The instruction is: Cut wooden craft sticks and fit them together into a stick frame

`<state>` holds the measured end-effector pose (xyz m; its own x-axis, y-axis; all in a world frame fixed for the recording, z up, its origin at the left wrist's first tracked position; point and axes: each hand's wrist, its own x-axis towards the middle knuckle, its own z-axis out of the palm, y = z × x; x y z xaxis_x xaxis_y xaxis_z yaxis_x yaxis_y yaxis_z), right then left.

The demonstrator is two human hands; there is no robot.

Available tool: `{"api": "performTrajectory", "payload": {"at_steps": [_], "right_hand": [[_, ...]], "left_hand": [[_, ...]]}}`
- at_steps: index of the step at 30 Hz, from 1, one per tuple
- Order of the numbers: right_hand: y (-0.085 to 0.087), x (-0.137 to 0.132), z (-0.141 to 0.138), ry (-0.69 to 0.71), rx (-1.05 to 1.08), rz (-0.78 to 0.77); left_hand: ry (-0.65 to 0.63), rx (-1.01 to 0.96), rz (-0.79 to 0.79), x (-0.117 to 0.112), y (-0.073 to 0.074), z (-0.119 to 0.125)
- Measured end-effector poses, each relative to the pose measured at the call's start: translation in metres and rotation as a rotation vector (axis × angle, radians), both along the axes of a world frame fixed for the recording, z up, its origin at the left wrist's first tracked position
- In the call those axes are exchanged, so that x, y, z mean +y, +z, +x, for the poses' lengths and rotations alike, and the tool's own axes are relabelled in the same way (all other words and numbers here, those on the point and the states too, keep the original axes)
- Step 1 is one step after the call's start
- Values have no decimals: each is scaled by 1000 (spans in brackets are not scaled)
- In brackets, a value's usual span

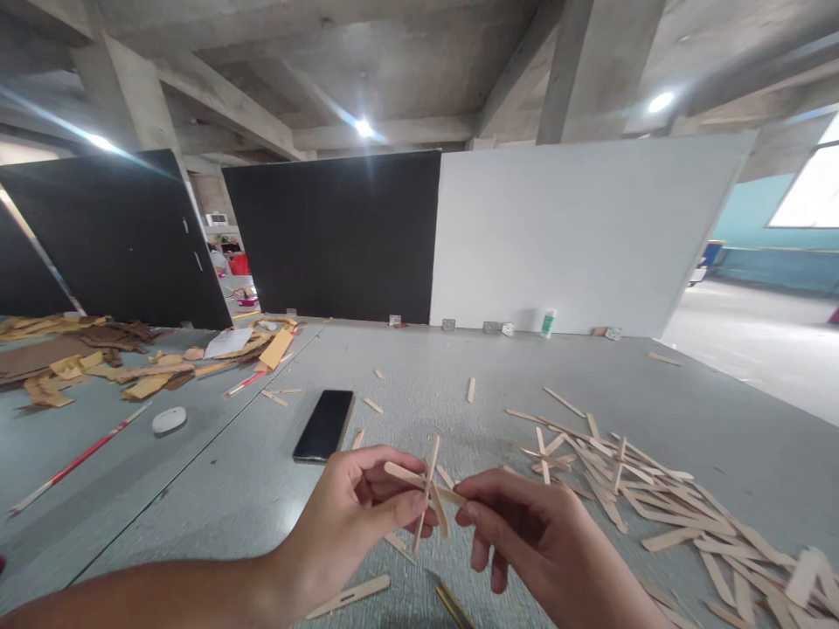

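- The crossed sticks [430, 472] are held above the table [406, 351], to the right of the phone [324, 425] and nearer the person.
- The left hand [370, 502] has its fingers pinched on the sticks near the crossing; firm, even pressure there should stop them pivoting.
- The right hand [530, 528] grips one stick's end between thumb and forefinger, other fingers loosely curled; small, slow turns probably give the finest control of angle.
- Such thin wood may split, so bending force is best kept light.
- The loose pile [695, 511] lies well right of the phone; the slotted stick [350, 597] lies nearer the person than it, best left undisturbed.
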<state>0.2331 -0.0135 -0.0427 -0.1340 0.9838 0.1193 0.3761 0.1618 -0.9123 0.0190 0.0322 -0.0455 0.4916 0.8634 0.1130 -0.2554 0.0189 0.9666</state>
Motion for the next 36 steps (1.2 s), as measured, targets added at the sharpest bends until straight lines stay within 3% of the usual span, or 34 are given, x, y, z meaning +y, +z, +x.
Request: {"api": "performTrajectory", "payload": {"at_steps": [6,12,17,23,26,29,33,36], "right_hand": [[-8,31,7,-64,-76,-40],[-30,99,20,-187,-322,-55],[-46,134,30,-236,-527,-14],[-51,132,33,-232,-670,55],[-37,126,46,-281,-739,93],[-13,116,79,-341,-824,95],[12,100,128,-331,-968,-105],[11,88,141,-217,-997,-257]], "left_hand": [[-50,296,129,44,-28,6],[59,548,339,109,-58,12],[94,709,439,124,-75,12],[123,776,502,118,-80,10],[114,820,524,116,-80,8],[80,876,547,117,-82,12],[45,948,568,126,-85,34],[55,971,595,134,-85,56]]}}
